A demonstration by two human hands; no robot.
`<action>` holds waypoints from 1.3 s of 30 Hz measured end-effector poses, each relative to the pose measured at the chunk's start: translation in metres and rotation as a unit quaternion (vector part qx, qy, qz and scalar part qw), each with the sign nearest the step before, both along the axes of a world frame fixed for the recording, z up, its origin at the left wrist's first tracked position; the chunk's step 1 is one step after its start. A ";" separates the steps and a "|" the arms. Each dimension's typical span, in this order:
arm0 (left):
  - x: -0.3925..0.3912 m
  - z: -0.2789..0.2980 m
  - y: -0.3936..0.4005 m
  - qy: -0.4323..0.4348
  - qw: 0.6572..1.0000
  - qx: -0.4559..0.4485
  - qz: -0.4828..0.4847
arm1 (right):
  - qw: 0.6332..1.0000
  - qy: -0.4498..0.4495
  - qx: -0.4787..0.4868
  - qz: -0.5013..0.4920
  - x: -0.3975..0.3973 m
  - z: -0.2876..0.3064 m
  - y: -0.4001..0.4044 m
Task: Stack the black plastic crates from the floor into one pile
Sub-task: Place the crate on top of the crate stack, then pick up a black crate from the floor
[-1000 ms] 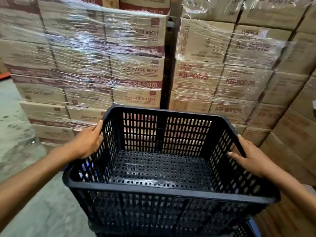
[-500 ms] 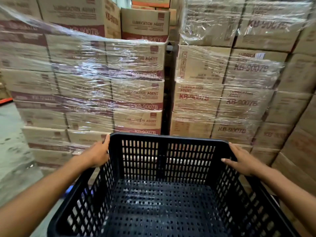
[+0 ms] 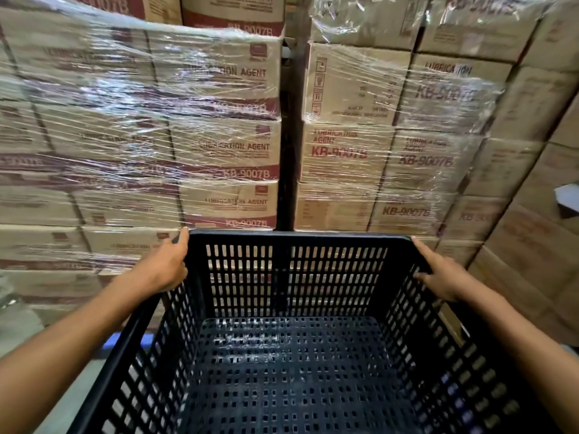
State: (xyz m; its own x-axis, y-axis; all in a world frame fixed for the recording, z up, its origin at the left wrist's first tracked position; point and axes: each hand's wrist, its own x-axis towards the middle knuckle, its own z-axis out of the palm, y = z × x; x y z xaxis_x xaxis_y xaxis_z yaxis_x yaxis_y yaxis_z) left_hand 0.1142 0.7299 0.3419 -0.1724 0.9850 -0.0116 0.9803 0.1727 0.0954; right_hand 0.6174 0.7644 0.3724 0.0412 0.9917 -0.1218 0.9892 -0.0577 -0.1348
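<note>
An empty black plastic crate (image 3: 294, 364) with slotted walls fills the lower half of the head view, held up in front of me with its open top toward the camera. My left hand (image 3: 164, 266) grips the left rim near the far corner. My right hand (image 3: 441, 278) grips the right rim near the far corner. The crate's near edge runs out of the bottom of the frame. No other crate or pile is visible; whatever lies below is hidden by this crate.
Shrink-wrapped stacks of cardboard boxes (image 3: 219, 145) marked KB-9007B stand close behind the crate, with a dark gap (image 3: 286, 151) between two stacks. More boxes (image 3: 532, 214) rise on the right. Grey concrete floor (image 3: 18, 333) shows at lower left.
The crate has come up and closer to me, so its near rim has left the frame. The view has tilted upward along the boxes. Both hands keep their grip on the rims.
</note>
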 end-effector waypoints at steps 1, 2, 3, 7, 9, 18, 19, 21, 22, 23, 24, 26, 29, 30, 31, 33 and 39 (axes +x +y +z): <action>0.000 0.000 0.002 -0.017 1.000 0.000 0.000 | 1.000 0.006 0.004 -0.002 0.000 0.000 -0.002; -0.001 0.001 0.003 -0.035 0.999 -0.001 -0.002 | 1.000 0.014 0.007 -0.005 0.000 0.000 -0.005; -0.002 0.003 0.005 -0.049 0.999 -0.004 -0.007 | 1.000 0.022 0.010 -0.010 0.000 -0.001 -0.010; -0.007 0.007 0.007 -0.081 0.996 -0.013 -0.021 | 0.997 0.062 0.028 -0.027 -0.004 -0.006 -0.023; -0.008 0.007 0.005 -0.094 0.995 -0.010 -0.021 | 0.997 0.068 0.025 -0.033 -0.004 -0.005 -0.024; 0.002 0.010 -0.007 -0.091 0.995 -0.020 -0.020 | 0.995 0.092 0.026 -0.024 -0.001 -0.006 -0.029; 0.002 0.012 -0.008 -0.087 0.996 -0.025 -0.017 | 0.995 0.094 0.027 -0.020 -0.001 -0.007 -0.029; 0.003 0.014 -0.012 -0.069 0.997 -0.045 -0.005 | 0.995 0.100 0.024 -0.017 -0.003 -0.007 -0.028; 0.005 0.015 -0.014 -0.043 0.998 -0.054 0.004 | 0.995 0.101 0.019 -0.016 -0.004 -0.006 -0.028; 0.008 0.017 -0.017 0.004 0.998 -0.061 0.014 | 0.994 0.104 0.014 -0.013 -0.005 -0.004 -0.028; 0.012 0.022 -0.020 0.057 0.996 -0.066 0.022 | 0.993 0.115 0.006 -0.010 -0.007 -0.003 -0.028; 0.039 0.038 -0.020 0.110 0.992 -0.056 0.018 | 0.983 0.183 -0.016 0.001 -0.006 -0.001 -0.031; 0.104 0.072 -0.012 0.080 0.995 -0.014 -0.058 | 0.953 0.302 -0.039 0.010 -0.003 0.004 -0.032; 0.135 0.083 -0.008 0.064 0.993 -0.003 -0.098 | 0.947 0.319 -0.045 0.002 0.006 0.005 -0.034; 0.170 0.094 -0.004 0.053 0.989 0.005 -0.138 | 0.946 0.320 -0.048 -0.005 0.018 0.005 -0.036; 0.247 0.110 0.002 0.046 0.976 0.017 -0.212 | 0.952 0.303 -0.033 -0.007 0.052 -0.005 -0.044; 0.499 0.109 0.006 0.093 0.928 -0.006 -0.361 | 0.959 0.273 -0.064 -0.049 0.205 -0.061 -0.079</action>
State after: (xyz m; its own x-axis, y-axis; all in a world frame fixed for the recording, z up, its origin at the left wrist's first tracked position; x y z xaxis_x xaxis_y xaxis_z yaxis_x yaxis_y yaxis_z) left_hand 0.6127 0.7357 0.4505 0.5322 0.8445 -0.0596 0.8403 -0.5355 -0.0846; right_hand 0.8226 0.6855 0.3117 0.0290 0.9616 -0.2730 0.7617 -0.1981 -0.6169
